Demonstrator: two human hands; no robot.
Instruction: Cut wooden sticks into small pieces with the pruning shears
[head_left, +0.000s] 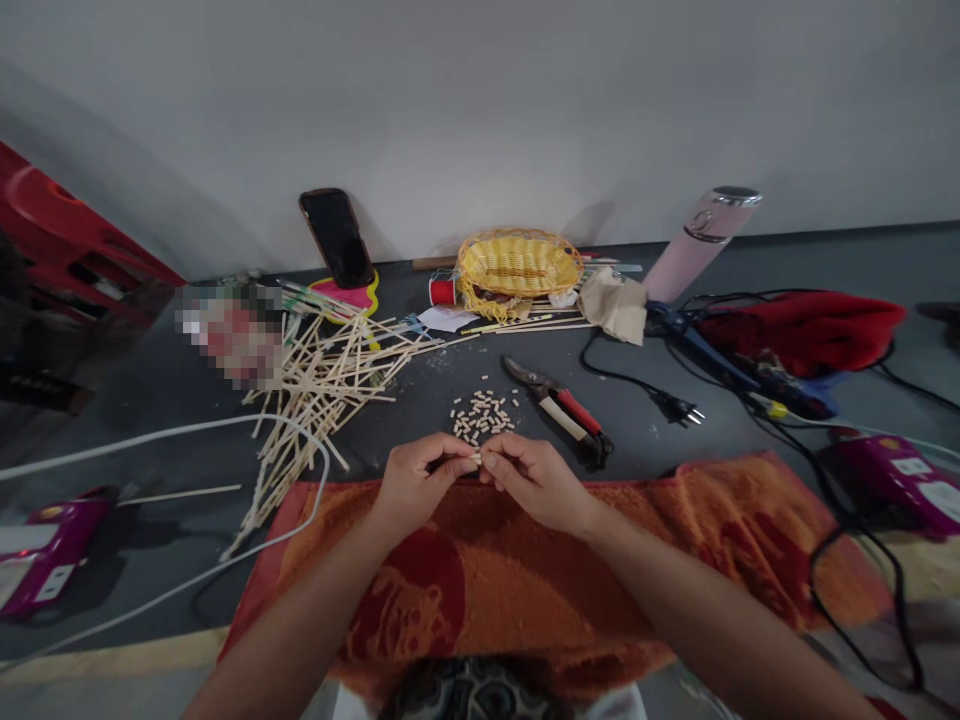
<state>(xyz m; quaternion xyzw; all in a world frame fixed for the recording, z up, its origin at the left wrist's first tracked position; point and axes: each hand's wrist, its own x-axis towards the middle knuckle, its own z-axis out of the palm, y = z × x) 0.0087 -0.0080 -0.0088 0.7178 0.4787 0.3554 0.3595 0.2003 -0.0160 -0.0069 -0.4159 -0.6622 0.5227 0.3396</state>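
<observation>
My left hand and my right hand meet above the back edge of an orange towel. Between their fingertips is a small pale wooden piece, pinched from both sides. Just beyond the fingers, a loose heap of short cut wooden pieces lies on the dark tabletop. Pruning shears with red and whitish handles rest to the right of the heap, touched by neither hand. Left of my hands, many long thin wooden sticks are spread in a tangled pile.
A yellow woven basket, a red thread spool and a leaning phone stand along the wall. To the right are a pink flask, a black plug and red cloth. A white cable crosses the left side.
</observation>
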